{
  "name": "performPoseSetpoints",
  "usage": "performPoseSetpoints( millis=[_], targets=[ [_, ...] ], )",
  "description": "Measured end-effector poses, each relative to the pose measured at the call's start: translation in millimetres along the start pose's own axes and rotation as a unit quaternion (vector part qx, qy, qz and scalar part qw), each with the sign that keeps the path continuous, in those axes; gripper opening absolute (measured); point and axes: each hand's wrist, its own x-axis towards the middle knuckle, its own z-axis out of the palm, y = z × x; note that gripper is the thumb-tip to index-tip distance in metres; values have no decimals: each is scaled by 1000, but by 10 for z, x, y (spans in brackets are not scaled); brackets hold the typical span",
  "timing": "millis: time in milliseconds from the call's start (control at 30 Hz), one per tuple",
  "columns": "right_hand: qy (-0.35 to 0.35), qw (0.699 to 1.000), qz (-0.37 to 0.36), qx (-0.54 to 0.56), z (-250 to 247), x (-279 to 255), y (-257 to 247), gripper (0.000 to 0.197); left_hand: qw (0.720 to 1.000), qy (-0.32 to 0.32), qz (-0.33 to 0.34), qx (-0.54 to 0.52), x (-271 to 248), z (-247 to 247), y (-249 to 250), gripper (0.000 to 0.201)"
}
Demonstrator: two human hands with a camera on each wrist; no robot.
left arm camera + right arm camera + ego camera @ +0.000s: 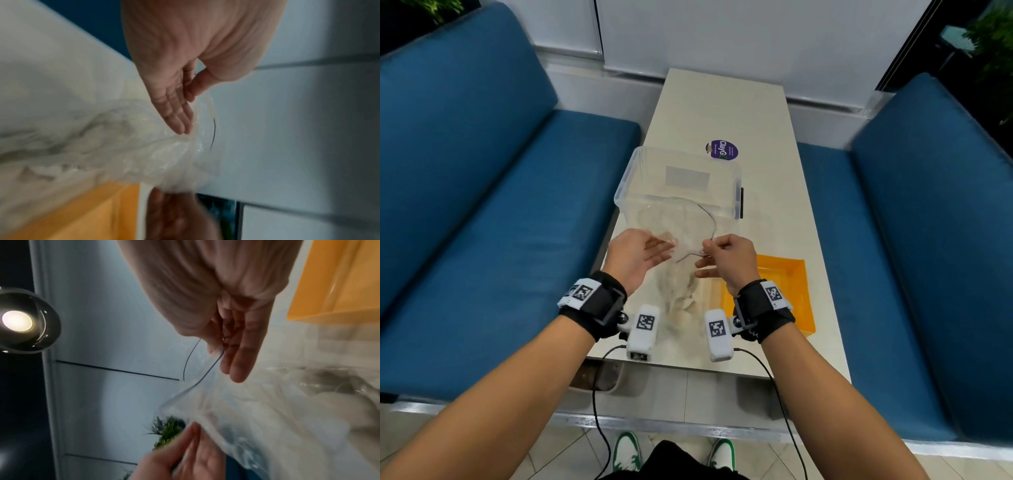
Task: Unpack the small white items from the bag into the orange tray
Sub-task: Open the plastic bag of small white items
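I hold a clear zip bag [681, 291] upright over the table's near end, with small white items [686, 303] lying in its bottom. My left hand [667, 248] pinches the bag's left rim between the thumb and nearly straight fingers [179, 120]. My right hand [705, 251] pinches the dark zip edge on the right side, its other fingers [238, 363] extended. The mouth of the bag [257, 418] is pulled apart between both hands. The orange tray [791, 274] lies on the table just right of the bag and holds nothing I can see.
A clear plastic box [678, 161] stands on the pale table [774, 205] just behind the bag. A round purple sticker [722, 150] lies beyond it. Blue benches [482, 205] flank the table on both sides. A ceiling lamp [17, 320] shows in the right wrist view.
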Motion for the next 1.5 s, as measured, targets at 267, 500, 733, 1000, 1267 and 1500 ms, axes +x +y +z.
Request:
performPoseSetpoints(
  millis=[267, 500, 733, 1000, 1267, 1500],
  targets=[
    [47, 990, 37, 124, -323, 76, 88, 8, 958, 0, -137, -253, 108, -378, 170, 22],
    [-16, 925, 139, 353, -320, 102, 79, 21, 937, 11, -187, -295, 120, -391, 100, 39],
    [-52, 925, 202, 319, -300, 114, 89, 34, 981, -52, -158, -97, 208, -438, 85, 17],
    [-130, 935, 225, 243, -55, 41, 189, 37, 987, -30, -158, 13, 276, -279, 114, 49],
    [-71, 967, 200, 138, -68, 95, 134, 26, 992, -34, -117, 41, 367, -299, 38, 33],
    [14, 994, 11, -108, 23, 138, 123, 72, 895, -7, 149, 419, 246, -113, 100, 36]
  ],
)
